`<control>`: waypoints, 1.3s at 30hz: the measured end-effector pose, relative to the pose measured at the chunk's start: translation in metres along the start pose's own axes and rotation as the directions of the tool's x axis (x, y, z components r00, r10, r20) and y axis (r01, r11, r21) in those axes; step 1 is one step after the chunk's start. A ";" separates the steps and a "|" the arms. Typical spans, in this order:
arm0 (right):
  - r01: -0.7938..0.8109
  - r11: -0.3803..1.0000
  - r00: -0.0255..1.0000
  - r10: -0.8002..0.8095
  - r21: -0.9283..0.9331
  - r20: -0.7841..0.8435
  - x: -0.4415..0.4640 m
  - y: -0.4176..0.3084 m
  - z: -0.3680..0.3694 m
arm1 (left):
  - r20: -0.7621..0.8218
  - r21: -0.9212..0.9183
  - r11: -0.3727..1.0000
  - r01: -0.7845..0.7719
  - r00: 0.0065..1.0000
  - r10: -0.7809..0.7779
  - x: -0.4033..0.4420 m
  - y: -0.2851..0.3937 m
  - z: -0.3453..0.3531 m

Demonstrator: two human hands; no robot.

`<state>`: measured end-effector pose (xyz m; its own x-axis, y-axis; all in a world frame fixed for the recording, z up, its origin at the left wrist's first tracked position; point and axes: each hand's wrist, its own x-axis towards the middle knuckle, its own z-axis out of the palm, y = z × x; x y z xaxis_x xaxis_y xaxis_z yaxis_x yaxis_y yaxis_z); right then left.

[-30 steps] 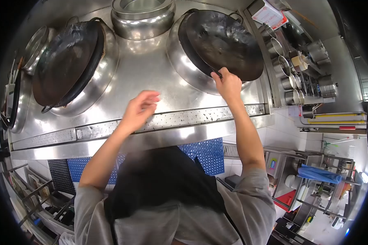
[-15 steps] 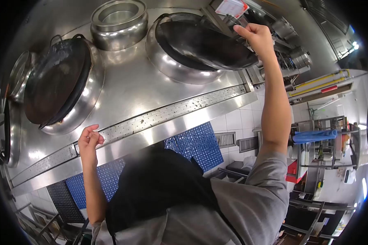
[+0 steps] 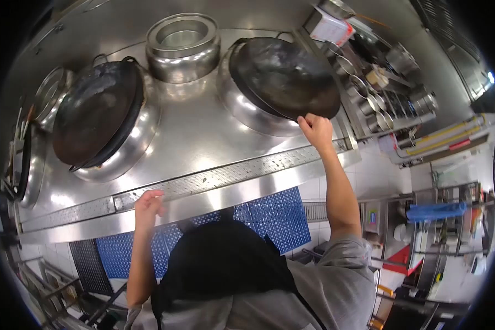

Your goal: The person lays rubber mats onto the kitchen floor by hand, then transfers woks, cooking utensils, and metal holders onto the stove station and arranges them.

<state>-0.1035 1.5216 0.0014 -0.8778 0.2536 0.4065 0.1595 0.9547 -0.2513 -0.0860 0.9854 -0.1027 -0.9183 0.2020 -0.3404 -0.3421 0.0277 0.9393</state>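
My right hand (image 3: pixel 317 131) is closed at the near rim of a dark wok (image 3: pixel 283 77), which rests tilted on a round steel burner ring (image 3: pixel 242 113); the exact grip is partly hidden by my knuckles. My left hand (image 3: pixel 149 208) hovers by the front edge of the steel range, slightly blurred. Its fingers are loosely curled and apart, with nothing in them. A second dark wok (image 3: pixel 96 113) leans on the left burner ring (image 3: pixel 135 146), away from both hands.
Between the woks, at the back, stands a round steel pot (image 3: pixel 182 52). A perforated drain strip (image 3: pixel 220 179) runs along the range front. Several steel containers (image 3: pixel 357 85) stand at the right. Blue mats (image 3: pixel 278 217) lie on the floor.
The right wok has come down from its raised tilt onto the burner ring, its inside now showing. My right hand moved down and left with it. My view shifted slightly.
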 end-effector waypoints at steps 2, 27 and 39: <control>0.092 0.995 0.993 -0.089 0.047 -0.074 0.003 0.021 0.050 | 0.048 -0.009 0.998 -0.068 0.997 0.068 -0.011 -0.012 0.005; 0.083 0.946 0.939 -0.180 -0.312 -0.295 -0.085 -0.023 0.077 | -0.329 -0.057 0.997 0.059 0.941 -0.074 -0.222 -0.152 -0.148; 0.546 0.757 0.809 -0.588 0.360 0.011 -0.297 -0.428 0.184 | -0.553 -0.382 0.917 -0.114 0.823 -0.128 -0.367 -0.196 -0.377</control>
<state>0.0060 1.0091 -0.1738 -0.8084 -0.3580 0.4672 -0.5209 0.8047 -0.2848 0.2429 0.5369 -0.1789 -0.8227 -0.3784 -0.4243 -0.2848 -0.3717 0.8836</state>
